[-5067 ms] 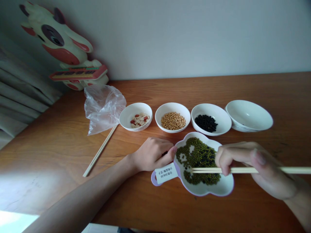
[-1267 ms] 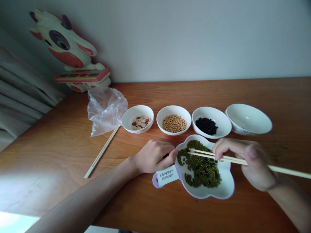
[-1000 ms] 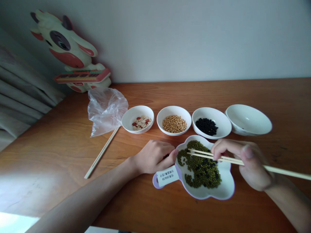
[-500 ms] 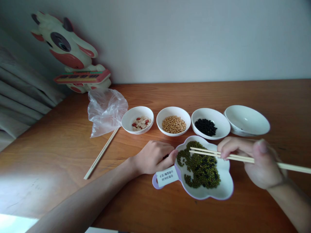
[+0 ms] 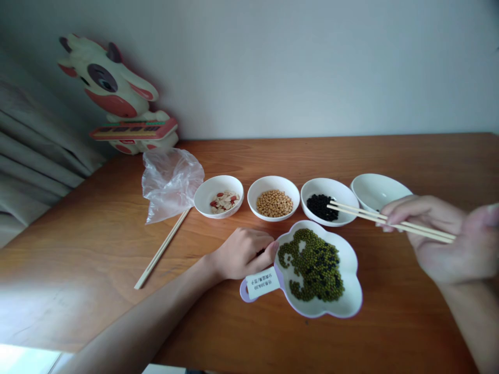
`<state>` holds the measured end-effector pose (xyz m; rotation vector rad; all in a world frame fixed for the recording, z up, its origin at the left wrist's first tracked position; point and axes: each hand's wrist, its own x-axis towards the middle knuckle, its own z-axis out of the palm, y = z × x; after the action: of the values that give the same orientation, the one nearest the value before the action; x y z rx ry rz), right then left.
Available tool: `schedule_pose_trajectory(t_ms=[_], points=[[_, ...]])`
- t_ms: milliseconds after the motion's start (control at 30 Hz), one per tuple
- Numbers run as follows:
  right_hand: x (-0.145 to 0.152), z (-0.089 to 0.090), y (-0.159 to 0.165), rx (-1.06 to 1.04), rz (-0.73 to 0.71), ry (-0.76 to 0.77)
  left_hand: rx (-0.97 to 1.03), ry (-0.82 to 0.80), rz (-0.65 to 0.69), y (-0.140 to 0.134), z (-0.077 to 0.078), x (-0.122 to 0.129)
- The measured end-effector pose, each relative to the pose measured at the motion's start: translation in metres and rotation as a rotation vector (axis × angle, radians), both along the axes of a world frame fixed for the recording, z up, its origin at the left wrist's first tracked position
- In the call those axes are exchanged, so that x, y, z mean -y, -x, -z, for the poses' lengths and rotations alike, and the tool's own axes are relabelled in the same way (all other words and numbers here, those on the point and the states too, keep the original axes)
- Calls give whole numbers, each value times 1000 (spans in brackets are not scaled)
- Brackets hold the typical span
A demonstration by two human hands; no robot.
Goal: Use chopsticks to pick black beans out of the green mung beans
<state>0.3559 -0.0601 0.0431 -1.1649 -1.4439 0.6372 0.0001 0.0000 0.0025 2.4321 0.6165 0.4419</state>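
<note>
My right hand [image 5: 452,244] grips a pair of light wooden chopsticks [image 5: 364,212]. Their tips hang over the white bowl [image 5: 346,200] of black beans [image 5: 319,206]; whether a bean is between them, I cannot tell. My left hand [image 5: 244,252] is closed at the left rim of a white, flower-shaped dish [image 5: 353,291] with a lilac edge, its thumb and finger on the rim. Green mung beans [image 5: 312,283] with black beans mixed in lie in that dish. A paper label [image 5: 263,283] covers part of its handle.
Left of the black beans stand a bowl [image 5: 295,193] of yellow soybeans and a bowl [image 5: 200,200] of pale and red-brown pieces. Another bowl [image 5: 374,189] is behind my right hand. A plastic bag [image 5: 171,182], spare chopsticks [image 5: 161,250] and a cow toy keyboard [image 5: 132,132] are farther left.
My right hand has carried the chopsticks' tips from above the flower-shaped dish up to the bowl of black beans. My left hand stays at the dish's rim. The view has shifted slightly.
</note>
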Motion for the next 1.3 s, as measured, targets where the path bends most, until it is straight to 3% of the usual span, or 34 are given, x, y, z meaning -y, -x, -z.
schedule_pose_trajectory(t_ms=[200,333,500,633,1000,1300], points=[[2,-26,4,66,-356,143,31,-3,20,1,1,-2],[-1,-16,0,126,-490,182,37,19,3,2,4,-2],[7,11,-6,73,-471,186,54,30,-18,3,4,1],[11,21,-6,73,-442,159,68,55,-62,2,3,3],[9,10,-7,-51,-362,137,93,82,-133,5,5,2],[7,16,-3,-103,-339,156,81,177,-166,4,1,1]])
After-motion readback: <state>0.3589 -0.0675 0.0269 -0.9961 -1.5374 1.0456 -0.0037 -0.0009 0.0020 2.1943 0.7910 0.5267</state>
